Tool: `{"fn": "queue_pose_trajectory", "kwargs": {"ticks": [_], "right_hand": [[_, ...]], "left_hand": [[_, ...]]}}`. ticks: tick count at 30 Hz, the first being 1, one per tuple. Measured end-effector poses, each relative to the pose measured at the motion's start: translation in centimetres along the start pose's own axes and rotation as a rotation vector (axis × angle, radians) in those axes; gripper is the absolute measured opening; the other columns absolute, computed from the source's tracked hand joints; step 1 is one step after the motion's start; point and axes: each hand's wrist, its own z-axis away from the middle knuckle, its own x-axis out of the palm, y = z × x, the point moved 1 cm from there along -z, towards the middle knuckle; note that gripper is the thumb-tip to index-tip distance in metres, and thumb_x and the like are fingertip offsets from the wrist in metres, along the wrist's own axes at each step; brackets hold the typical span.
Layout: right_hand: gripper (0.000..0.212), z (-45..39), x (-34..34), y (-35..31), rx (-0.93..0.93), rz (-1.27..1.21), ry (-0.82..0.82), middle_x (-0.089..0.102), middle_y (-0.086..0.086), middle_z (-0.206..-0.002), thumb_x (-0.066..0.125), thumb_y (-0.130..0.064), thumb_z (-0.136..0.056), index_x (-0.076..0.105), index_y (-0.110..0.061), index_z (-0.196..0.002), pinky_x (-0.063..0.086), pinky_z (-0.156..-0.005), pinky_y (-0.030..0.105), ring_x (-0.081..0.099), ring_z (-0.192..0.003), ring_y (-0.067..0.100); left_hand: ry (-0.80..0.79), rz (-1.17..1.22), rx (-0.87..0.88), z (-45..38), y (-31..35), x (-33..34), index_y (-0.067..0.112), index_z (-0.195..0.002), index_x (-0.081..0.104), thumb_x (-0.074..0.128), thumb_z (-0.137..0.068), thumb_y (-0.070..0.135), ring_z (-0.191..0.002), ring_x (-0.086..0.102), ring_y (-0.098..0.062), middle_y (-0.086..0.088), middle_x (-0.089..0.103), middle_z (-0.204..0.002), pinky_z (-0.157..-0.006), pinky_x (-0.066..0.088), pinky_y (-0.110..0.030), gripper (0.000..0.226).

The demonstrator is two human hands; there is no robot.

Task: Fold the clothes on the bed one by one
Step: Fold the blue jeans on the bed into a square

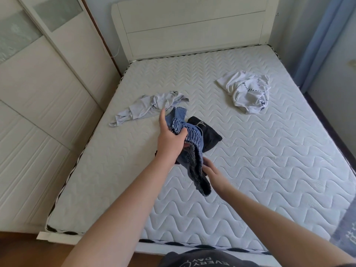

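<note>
A bunched pair of blue jeans (192,151) is lifted above the white quilted mattress (250,170). My left hand (171,139) grips the elastic waistband near its top, index finger stretched out. My right hand (212,172) holds the lower hanging part of the jeans, its fingers partly hidden behind the cloth. Under the jeans lies a crumpled black garment (208,133). A light grey garment (146,106) lies spread out at the left of the bed. A white T-shirt with dark lettering (248,91) lies crumpled at the far right.
A white headboard (192,26) stands at the far end. A white wardrobe (38,93) runs close along the bed's left side. A blue curtain (317,45) hangs at the right. Brown floor (28,251) shows at the foot of the bed.
</note>
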Motion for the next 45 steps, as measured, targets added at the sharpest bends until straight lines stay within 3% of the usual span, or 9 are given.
{"fn": "queue_pose_trajectory", "kwargs": {"ticks": [4,7,12,18,22,27,32,40,45], "right_hand": [[0.05,1.3,-0.7,1.7,-0.057,0.226,0.012,0.055,-0.024,-0.121,0.061,-0.042,-0.094,0.039,-0.035,-0.138,0.048,-0.087,0.012,0.053,-0.101,-0.021],[0.073,0.9,-1.1,3.3,0.015,0.564,0.049,0.053,-0.014,-0.12,0.076,-0.045,-0.079,0.039,-0.026,-0.14,0.044,-0.083,0.023,0.054,-0.105,0.003],[0.016,-0.5,-2.5,3.7,0.137,0.51,0.236,0.07,0.003,-0.088,0.056,-0.022,-0.09,0.057,-0.016,-0.104,0.056,-0.073,0.043,0.066,-0.082,0.028],[0.009,-1.0,-6.6,-0.7,0.059,0.558,0.398,0.066,0.002,-0.069,0.057,-0.02,-0.086,0.061,-0.015,-0.081,0.04,-0.052,0.026,0.06,-0.066,0.026],[0.007,-1.0,-8.7,-4.9,-0.002,0.633,0.459,0.065,0.003,-0.069,0.057,-0.02,-0.082,0.06,-0.016,-0.077,0.038,-0.05,0.026,0.058,-0.063,0.025],[0.022,0.0,-9.9,-10.0,-0.142,0.722,0.513,0.063,0.002,-0.082,0.064,-0.02,-0.083,0.054,-0.018,-0.102,0.042,-0.057,0.03,0.059,-0.072,0.025],[0.015,2.2,-9.2,-14.0,-0.279,0.758,0.521,0.062,-0.005,-0.074,0.067,-0.019,-0.082,0.056,-0.021,-0.093,0.038,-0.054,0.023,0.056,-0.066,0.015],[0.015,4.9,-5.3,-16.9,-0.403,0.632,0.478,0.067,-0.021,-0.072,0.064,-0.028,-0.093,0.063,-0.033,-0.079,0.042,-0.056,0.014,0.061,-0.068,-0.005],[0.017,5.1,-3.4,-19.7,-0.439,0.5,0.608,0.068,-0.003,-0.087,0.051,-0.032,-0.1,0.062,-0.021,-0.093,0.045,-0.064,0.027,0.062,-0.079,0.013]], "left_hand": [[0.027,0.145,0.02,0.1,1.4,0.7,0.049,-0.107,0.061,0.061,-0.086,0.011,-0.074,0.071,-0.011,0.0,0.058,-0.123,-0.064,0.062,-0.041,0.043],[0.057,0.269,0.003,0.2,2.1,1.1,0.036,-0.1,0.063,0.061,-0.087,0.005,-0.07,0.07,-0.005,-0.005,0.055,-0.119,-0.06,0.059,-0.032,0.034],[0.052,0.394,-0.016,0.3,2.3,0.9,0.023,-0.107,0.059,0.068,-0.086,0.004,-0.078,0.071,-0.012,-0.004,0.057,-0.112,-0.063,0.059,-0.03,0.029],[-0.064,0.218,0.019,-1.1,1.9,-2.3,0.019,-0.119,0.049,0.085,-0.074,0.016,-0.091,0.07,-0.011,-0.002,0.061,-0.113,-0.08,0.058,-0.03,0.058],[-0.176,0.125,0.104,-2.1,1.8,-4.7,0.021,-0.118,0.043,0.078,-0.075,-0.007,-0.096,0.071,-0.013,-0.008,0.064,-0.116,-0.074,0.054,-0.016,0.062],[-0.023,-0.198,0.179,-3.1,3.5,-8.2,0.021,-0.103,0.055,0.078,-0.079,0.019,-0.084,0.072,-0.024,-0.008,0.071,-0.093,-0.079,0.059,-0.042,0.034],[0.141,-0.605,0.507,-2.4,6.0,-12.5,0.025,-0.091,0.067,0.074,-0.078,0.053,-0.073,0.058,-0.016,0.004,0.064,-0.081,-0.058,0.039,-0.028,0.032],[-0.004,-0.378,0.535,-2.0,6.3,-17.4,0.024,-0.106,0.057,0.068,-0.088,0.042,-0.081,0.055,0.0,0.017,0.061,-0.089,-0.066,0.037,-0.014,0.027],[0.034,-0.269,0.584,-1.8,7.9,-18.8,0.028,-0.116,0.057,0.066,-0.091,0.037,-0.089,0.057,-0.005,0.017,0.063,-0.098,-0.072,0.037,-0.011,0.028]]}}
